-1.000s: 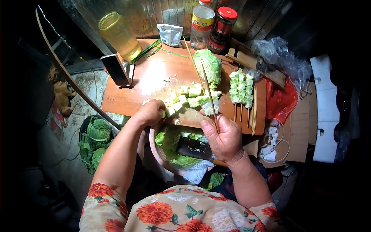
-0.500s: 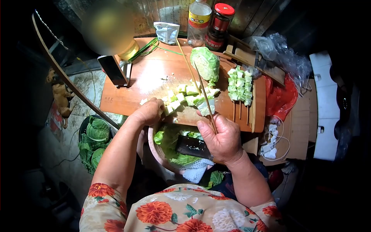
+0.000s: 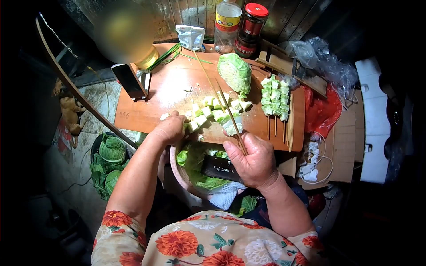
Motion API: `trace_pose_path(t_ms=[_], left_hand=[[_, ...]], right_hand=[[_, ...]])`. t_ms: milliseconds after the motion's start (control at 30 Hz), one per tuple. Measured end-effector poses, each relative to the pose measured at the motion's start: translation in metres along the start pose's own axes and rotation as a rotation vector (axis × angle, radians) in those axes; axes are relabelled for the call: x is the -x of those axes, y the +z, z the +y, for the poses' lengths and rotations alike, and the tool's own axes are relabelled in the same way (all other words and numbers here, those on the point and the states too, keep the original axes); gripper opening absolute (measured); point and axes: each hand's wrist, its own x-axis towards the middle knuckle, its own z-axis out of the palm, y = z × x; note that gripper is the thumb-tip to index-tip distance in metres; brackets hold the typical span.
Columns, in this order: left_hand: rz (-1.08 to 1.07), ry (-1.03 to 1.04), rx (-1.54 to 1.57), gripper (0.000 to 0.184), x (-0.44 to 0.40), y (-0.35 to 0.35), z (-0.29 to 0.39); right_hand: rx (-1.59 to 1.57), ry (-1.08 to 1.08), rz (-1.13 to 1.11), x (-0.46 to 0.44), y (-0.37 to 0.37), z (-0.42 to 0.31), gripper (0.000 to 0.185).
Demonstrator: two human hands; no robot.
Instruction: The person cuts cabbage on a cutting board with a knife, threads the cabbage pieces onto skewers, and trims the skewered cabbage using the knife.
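My right hand (image 3: 254, 156) is closed round thin wooden skewers (image 3: 228, 110), which slant up and left over the wooden board (image 3: 171, 80). Beside its fingertips is a pale cabbage piece (image 3: 232, 126). My left hand (image 3: 171, 127) has its fingers bent against the left end of the cut cabbage pieces (image 3: 201, 119); whether they grip one is hidden. Behind the pieces lies a cut cabbage half (image 3: 235, 73). Cabbage threaded on skewers (image 3: 275, 98) rests at the board's right, next to a bundle of bare skewers (image 3: 290, 126).
A phone on a stand (image 3: 129, 82) stands at the left of the board. Behind are a bottle (image 3: 227, 26) and red-lidded jars (image 3: 253, 29). Below the board, a dark blade (image 3: 220, 168) lies across a basin (image 3: 177, 170). Whole cabbages (image 3: 112, 148) sit at lower left.
The skewers in my right hand have swung left, and that hand has shifted slightly left. My left hand has moved a little left. The view has shifted slightly.
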Motion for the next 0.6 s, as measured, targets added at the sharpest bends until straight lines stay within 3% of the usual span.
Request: trace_pose_path(t_ms=[133,600], left_hand=[[-0.053,-0.036,-0.041,0.03,-0.002,0.001,0.001],[-0.038,-0.149,-0.155,0.038,0.014,-0.016,0.035]], right_hand=[[-0.007,-0.029,0.013,-0.002,0.001,-0.004,0.016],[0.008,-0.043,-0.039,-0.003,0.002,-0.006,0.017]])
